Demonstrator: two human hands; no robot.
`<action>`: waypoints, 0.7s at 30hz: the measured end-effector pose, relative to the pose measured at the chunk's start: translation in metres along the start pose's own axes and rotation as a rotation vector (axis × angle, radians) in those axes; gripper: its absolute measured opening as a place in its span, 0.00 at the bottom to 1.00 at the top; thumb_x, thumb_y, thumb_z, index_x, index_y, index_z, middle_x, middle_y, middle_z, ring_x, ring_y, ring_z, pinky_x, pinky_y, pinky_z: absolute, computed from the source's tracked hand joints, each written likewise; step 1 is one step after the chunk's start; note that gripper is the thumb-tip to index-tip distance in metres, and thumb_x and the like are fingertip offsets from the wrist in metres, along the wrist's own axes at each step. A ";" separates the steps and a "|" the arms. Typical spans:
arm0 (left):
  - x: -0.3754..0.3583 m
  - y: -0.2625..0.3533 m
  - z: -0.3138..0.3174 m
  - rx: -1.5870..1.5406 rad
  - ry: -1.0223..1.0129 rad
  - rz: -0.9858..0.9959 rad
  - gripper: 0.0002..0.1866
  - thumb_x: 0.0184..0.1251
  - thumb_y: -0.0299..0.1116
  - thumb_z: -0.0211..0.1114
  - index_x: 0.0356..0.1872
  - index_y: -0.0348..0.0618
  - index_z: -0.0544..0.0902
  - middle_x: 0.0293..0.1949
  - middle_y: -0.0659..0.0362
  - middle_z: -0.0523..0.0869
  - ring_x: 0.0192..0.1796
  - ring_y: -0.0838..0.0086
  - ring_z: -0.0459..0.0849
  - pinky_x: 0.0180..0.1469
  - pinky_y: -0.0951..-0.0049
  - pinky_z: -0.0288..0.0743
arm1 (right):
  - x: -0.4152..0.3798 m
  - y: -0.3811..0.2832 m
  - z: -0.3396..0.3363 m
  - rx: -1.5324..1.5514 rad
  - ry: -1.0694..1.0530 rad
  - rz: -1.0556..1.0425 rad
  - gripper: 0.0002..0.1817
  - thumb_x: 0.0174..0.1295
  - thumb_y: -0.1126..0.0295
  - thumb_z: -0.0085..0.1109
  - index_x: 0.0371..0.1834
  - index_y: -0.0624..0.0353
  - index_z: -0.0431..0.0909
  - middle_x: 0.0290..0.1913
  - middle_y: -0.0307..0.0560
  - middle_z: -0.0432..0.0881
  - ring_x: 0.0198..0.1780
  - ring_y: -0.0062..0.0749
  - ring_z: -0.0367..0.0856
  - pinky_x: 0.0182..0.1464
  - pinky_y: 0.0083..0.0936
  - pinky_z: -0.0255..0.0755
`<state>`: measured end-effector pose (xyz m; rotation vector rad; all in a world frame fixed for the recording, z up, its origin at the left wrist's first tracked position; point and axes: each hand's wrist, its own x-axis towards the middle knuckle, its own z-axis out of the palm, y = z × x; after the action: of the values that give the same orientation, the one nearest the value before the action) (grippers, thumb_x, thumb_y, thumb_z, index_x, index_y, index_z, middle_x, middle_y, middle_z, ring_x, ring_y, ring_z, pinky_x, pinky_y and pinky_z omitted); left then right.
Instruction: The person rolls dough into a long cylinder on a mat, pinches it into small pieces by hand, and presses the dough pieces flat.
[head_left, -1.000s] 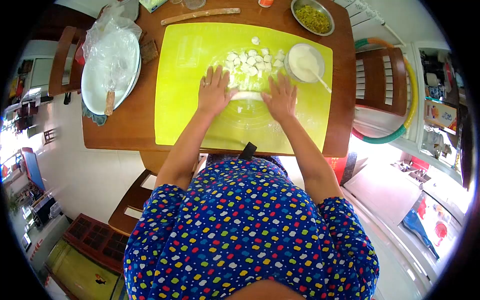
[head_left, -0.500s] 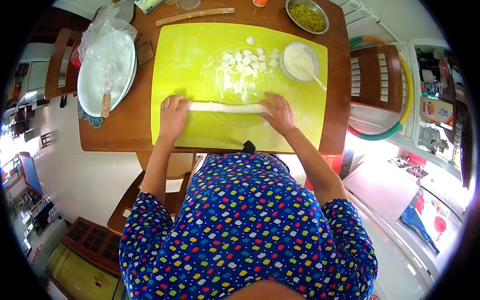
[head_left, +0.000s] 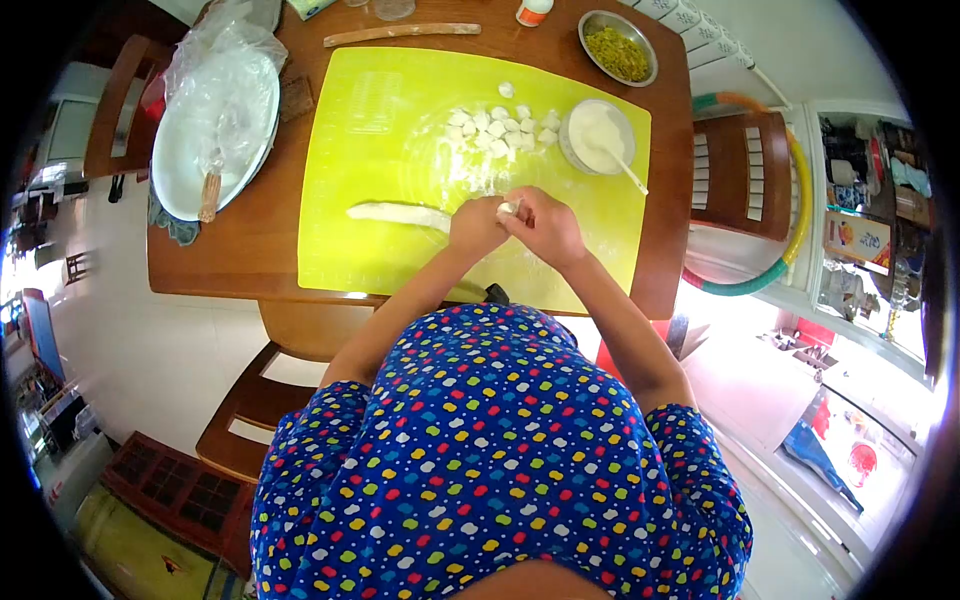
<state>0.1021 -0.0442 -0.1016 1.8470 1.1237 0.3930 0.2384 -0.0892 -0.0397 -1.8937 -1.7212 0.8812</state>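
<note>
A long white dough rope lies on the yellow-green mat. My left hand is closed around its right end. My right hand meets the left and pinches the small dough end that sticks out between them. Beyond my hands, several small dough pieces lie in a group on floured mat, with a single dough ball set apart behind them.
A flour bowl with a white spoon stands on the mat's right. A bowl of yellow-green filling, a rolling pin and a white bottle sit behind. At left is a large basin with a plastic bag.
Both hands have come together at the rope's right end; before, they were apart, one at each end. My left hand moved right and now grips the rope, and my right hand pinches its tip.
</note>
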 end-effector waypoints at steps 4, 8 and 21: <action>0.001 -0.007 -0.005 -0.091 0.003 0.093 0.12 0.51 0.42 0.68 0.28 0.45 0.84 0.28 0.46 0.85 0.34 0.50 0.84 0.35 0.58 0.77 | 0.007 0.003 0.009 -0.042 0.044 -0.164 0.18 0.57 0.57 0.67 0.45 0.54 0.76 0.36 0.47 0.82 0.30 0.41 0.82 0.34 0.33 0.76; -0.002 0.004 -0.011 -0.172 0.036 0.087 0.14 0.51 0.44 0.67 0.28 0.42 0.84 0.28 0.45 0.84 0.33 0.48 0.83 0.34 0.59 0.77 | 0.016 0.013 0.015 -0.113 0.070 -0.283 0.14 0.61 0.58 0.64 0.42 0.54 0.75 0.36 0.48 0.82 0.32 0.48 0.82 0.33 0.37 0.76; -0.022 -0.009 -0.040 -0.227 0.174 0.083 0.10 0.49 0.35 0.69 0.27 0.40 0.82 0.27 0.47 0.85 0.31 0.51 0.84 0.36 0.62 0.78 | 0.068 0.007 0.048 -0.405 0.105 -0.225 0.10 0.64 0.59 0.55 0.35 0.53 0.77 0.34 0.48 0.82 0.34 0.47 0.82 0.34 0.39 0.76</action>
<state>0.0593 -0.0392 -0.0835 1.6867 1.0721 0.7110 0.2109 -0.0280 -0.0897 -1.8906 -2.1148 0.3607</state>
